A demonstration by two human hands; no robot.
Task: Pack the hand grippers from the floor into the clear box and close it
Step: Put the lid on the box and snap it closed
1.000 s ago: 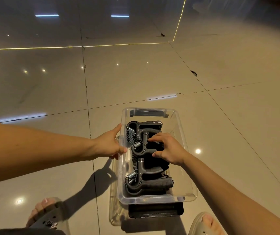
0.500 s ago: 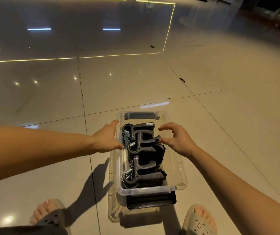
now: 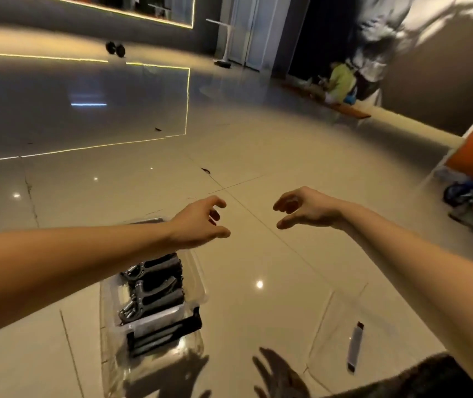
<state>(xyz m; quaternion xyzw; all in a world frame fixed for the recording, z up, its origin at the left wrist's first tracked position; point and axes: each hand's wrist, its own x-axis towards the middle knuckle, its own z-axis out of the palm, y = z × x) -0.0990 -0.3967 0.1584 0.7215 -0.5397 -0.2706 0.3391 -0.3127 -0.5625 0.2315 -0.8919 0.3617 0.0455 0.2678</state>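
Observation:
The clear box (image 3: 198,285) stands on the tiled floor at lower left, without its lid. Several black hand grippers (image 3: 155,285) with metal springs lie stacked inside it. A black latch (image 3: 163,331) shows at its near end. My left forearm crosses over the box's far half and hides it. My left hand (image 3: 200,222) hovers above the floor just past the box, fingers curled apart, holding nothing. My right hand (image 3: 304,209) is raised to the right of it, also empty with fingers spread. A clear lid (image 3: 344,320) with a black latch (image 3: 355,346) lies flat on the floor at lower right.
Glossy floor tiles reflect ceiling lights. A dark dumbbell (image 3: 115,49) sits far back left. A white stand (image 3: 223,38) and doors are behind it. A pile of bags (image 3: 341,81) lies at the far right, and dark items (image 3: 464,196) rest by an orange wall.
Both hands have lifted off the box and the grippers and now hang in the air. The view has swung up and to the right, bringing the lid on the floor into sight.

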